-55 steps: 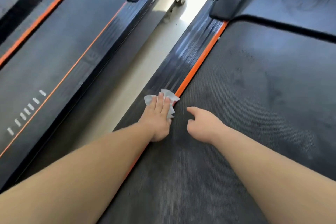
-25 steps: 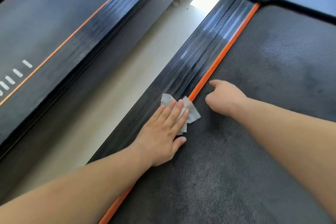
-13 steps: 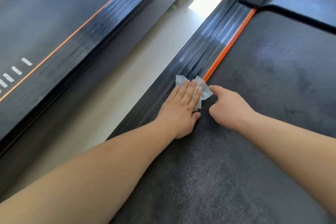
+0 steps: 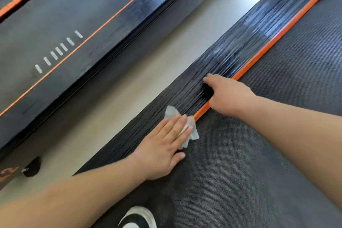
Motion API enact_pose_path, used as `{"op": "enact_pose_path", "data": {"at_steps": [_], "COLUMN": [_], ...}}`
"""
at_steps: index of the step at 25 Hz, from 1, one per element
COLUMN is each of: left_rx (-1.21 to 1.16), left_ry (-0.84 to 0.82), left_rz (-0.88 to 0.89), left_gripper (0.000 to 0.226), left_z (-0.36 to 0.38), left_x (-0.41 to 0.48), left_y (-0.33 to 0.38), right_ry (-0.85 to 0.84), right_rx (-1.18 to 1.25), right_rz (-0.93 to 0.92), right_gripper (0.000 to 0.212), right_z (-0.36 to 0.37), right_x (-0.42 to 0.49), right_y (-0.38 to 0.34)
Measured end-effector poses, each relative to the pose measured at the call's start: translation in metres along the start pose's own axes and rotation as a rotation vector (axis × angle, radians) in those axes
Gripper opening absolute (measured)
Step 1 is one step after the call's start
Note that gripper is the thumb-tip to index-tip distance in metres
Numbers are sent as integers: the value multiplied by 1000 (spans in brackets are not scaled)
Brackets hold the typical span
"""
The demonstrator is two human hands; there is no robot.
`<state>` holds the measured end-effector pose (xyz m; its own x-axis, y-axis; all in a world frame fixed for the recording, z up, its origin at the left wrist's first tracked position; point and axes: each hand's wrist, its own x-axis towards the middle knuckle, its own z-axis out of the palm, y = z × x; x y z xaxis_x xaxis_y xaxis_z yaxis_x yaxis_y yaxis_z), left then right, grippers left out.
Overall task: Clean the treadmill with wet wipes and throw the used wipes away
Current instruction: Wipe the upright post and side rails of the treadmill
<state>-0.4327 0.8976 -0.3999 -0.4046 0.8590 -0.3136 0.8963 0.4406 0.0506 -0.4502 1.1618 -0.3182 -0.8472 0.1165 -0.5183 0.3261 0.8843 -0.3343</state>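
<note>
The treadmill's ribbed black side rail [image 4: 240,48] runs diagonally, with an orange strip [image 4: 268,46] between it and the dark belt [image 4: 277,135]. A crumpled white wet wipe [image 4: 193,131] lies across the rail's inner edge and the orange strip. My left hand [image 4: 162,146] presses flat on the wipe with straight fingers. My right hand [image 4: 227,96] rests on the rail and orange strip just beyond the wipe. Its fingers are curled under, one digit points left, and it holds nothing.
A second treadmill [image 4: 74,24] with an orange line and several white marks lies parallel on the left. A strip of pale floor [image 4: 148,72] separates the two machines. A black and white shoe [image 4: 137,217] stands on the belt at the bottom edge.
My left hand has slid the wipe back toward me along the rail. My right hand has moved off the belt onto the rail, ahead of the wipe.
</note>
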Motion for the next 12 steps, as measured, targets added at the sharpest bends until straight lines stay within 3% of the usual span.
{"op": "enact_pose_path", "data": {"at_steps": [6,12], "left_rx": [1,-7], "left_ry": [57,78], "left_rz": [-38,-32], "left_gripper": [76,71], "left_z": [-28,-5], "left_x": [112,28], "left_y": [9,8], "right_ry": [-141,-173], "right_rx": [-34,24], "right_rz": [-26,-31], "right_gripper": [58,72], "right_z": [-1,-2], "right_x": [15,18], "right_y": [11,16]}}
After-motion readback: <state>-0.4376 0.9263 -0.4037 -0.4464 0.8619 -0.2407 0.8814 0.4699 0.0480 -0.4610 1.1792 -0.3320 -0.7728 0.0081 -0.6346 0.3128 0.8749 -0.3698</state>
